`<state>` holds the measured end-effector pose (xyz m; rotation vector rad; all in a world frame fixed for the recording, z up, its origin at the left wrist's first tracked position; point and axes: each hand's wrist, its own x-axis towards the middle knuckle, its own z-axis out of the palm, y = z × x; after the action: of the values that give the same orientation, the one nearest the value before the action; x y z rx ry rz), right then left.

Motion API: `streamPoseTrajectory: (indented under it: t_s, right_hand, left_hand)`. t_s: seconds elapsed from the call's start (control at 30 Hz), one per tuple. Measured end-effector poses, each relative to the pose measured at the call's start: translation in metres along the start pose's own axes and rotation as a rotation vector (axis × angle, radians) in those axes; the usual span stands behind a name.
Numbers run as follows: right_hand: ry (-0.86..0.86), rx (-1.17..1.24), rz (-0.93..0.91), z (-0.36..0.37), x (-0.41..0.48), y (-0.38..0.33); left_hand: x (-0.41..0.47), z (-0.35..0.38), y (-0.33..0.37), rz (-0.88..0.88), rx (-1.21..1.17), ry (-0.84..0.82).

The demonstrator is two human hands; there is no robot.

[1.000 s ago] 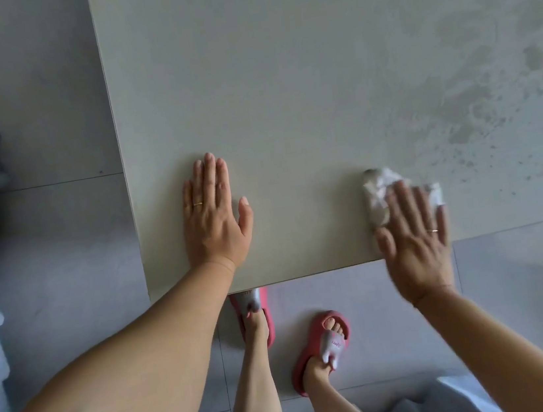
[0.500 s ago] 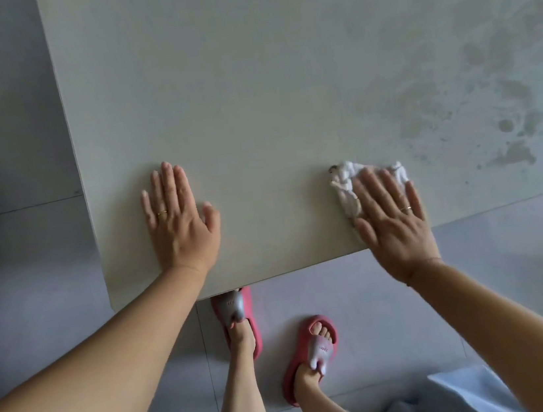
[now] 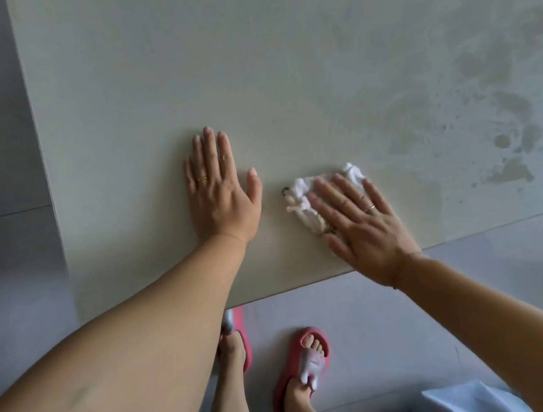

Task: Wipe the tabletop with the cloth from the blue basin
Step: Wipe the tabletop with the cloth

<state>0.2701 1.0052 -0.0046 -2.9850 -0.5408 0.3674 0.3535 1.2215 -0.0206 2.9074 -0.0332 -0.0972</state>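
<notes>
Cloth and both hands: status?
Left hand flat on the tabletop, open. Right hand flat, fingers straight, pressing the white cloth near the front edge. Damp blotches to the cloth's right.

A person's left hand (image 3: 220, 195) lies flat, fingers (image 3: 211, 151) straight, on a pale grey-green matte table (image 3: 143, 84) near its front edge. Just beside it, the right hand (image 3: 366, 228) presses a crumpled white cloth (image 3: 300, 198) against the surface with an open palm. Darker damp blotches (image 3: 510, 170) mark the table to the right. Below the edge, two feet in red rubber slippers (image 3: 301, 367) stand on a grey tiled floor (image 3: 364, 314).
</notes>
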Motion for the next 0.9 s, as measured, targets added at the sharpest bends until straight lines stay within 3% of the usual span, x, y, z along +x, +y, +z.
streamPoseTrajectory:
  t_s: [0.1,0.17,0.2,0.27,0.37,0.43,0.53,0.6,0.63,0.67,0.73,0.8,0.87,0.9]
  right_hand:
    - [0.067,0.125,0.523,-0.006,0.03,0.032]
    - [0.098,0.157,0.732,-0.004,0.048,0.004]
    - [0.098,0.159,0.698,-0.003,0.051,-0.018]
    - [0.076,0.136,0.418,0.0,0.045,-0.053]
    - [0.037,0.056,0.014,-0.007,0.039,-0.028]
    - [0.048,0.014,0.045,-0.013,0.05,0.016]
    - [0.061,0.129,0.49,-0.02,0.077,0.056]
    - [0.079,0.196,0.75,-0.02,0.096,0.032]
    - [0.078,0.205,0.77,-0.02,0.102,0.008]
    - [0.083,0.206,0.687,-0.019,0.104,-0.018]
    - [0.048,0.189,0.35,-0.015,0.098,-0.057]
    - [0.017,0.136,0.065,-0.016,0.094,-0.046]
    - [0.024,0.098,0.006,-0.02,0.101,0.001]
    - [0.048,0.095,0.097,-0.021,0.107,0.027]
  left_hand:
    - [0.0,0.0,0.0,-0.013,0.004,-0.004]
    - [0.0,0.0,0.001,-0.018,0.012,0.0]
    - [0.001,0.0,0.001,-0.019,0.013,-0.002]
    - [0.001,-0.003,0.003,-0.023,0.008,-0.019]
    - [0.001,-0.006,0.004,-0.024,0.005,-0.026]
    - [0.002,-0.005,0.003,-0.024,0.0,-0.005]
    - [0.002,-0.004,0.004,-0.022,-0.002,0.011]
    - [0.003,-0.004,0.004,-0.022,-0.002,0.0]
    - [0.003,-0.004,0.004,-0.023,-0.001,-0.008]
    - [0.003,-0.004,0.003,-0.023,0.001,-0.017]
    - [0.003,-0.004,0.002,-0.011,0.008,-0.031]
    - [0.004,-0.004,0.001,-0.004,0.017,-0.024]
    - [0.004,-0.003,0.001,-0.013,0.01,-0.008]
    - [0.004,-0.003,0.002,-0.016,0.006,-0.007]
